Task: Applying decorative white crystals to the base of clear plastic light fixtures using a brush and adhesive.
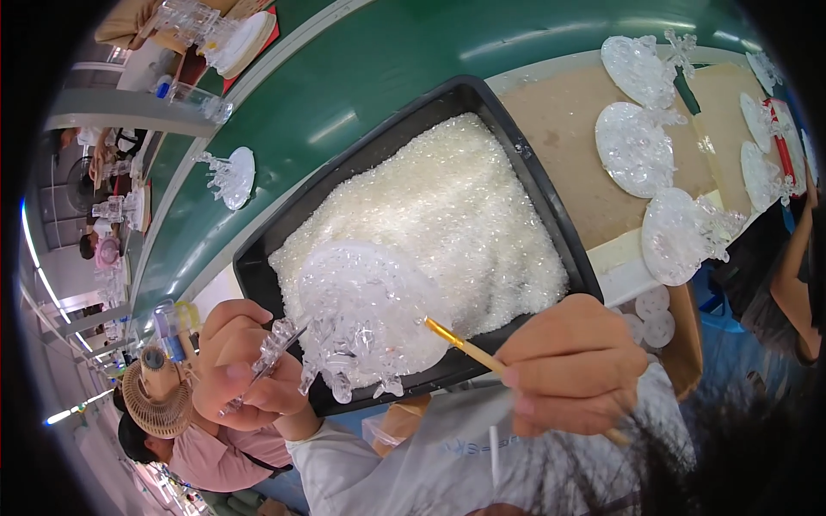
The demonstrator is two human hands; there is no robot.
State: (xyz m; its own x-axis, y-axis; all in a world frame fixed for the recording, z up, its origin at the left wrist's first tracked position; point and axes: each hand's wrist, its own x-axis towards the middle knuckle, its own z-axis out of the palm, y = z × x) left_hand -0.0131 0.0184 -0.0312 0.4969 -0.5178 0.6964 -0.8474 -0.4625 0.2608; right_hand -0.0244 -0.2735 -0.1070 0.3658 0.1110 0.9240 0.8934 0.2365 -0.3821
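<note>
My left hand [234, 371] is closed on a clear plastic ornament [366, 301], a round frosted disc with small transparent figures along its near edge. The disc is tilted over a black tray [551, 193] heaped with whitish, glittering granules [430, 198]. A thin dark line shows by the left fingers; I cannot make out what it is. In my right hand [570, 365] is a slim paintbrush [469, 346] with a wooden handle and golden ferrule. Its tip is close to the disc's right edge; whether they touch cannot be told.
Several similar clear ornaments stand on a brown board [559, 129] to the right. Another ornament [231, 178] lies on the green belt [353, 95] beyond the tray. A beige fan [155, 391] and a person in pink [228, 456] are at left; another person's arm [796, 275] is at right.
</note>
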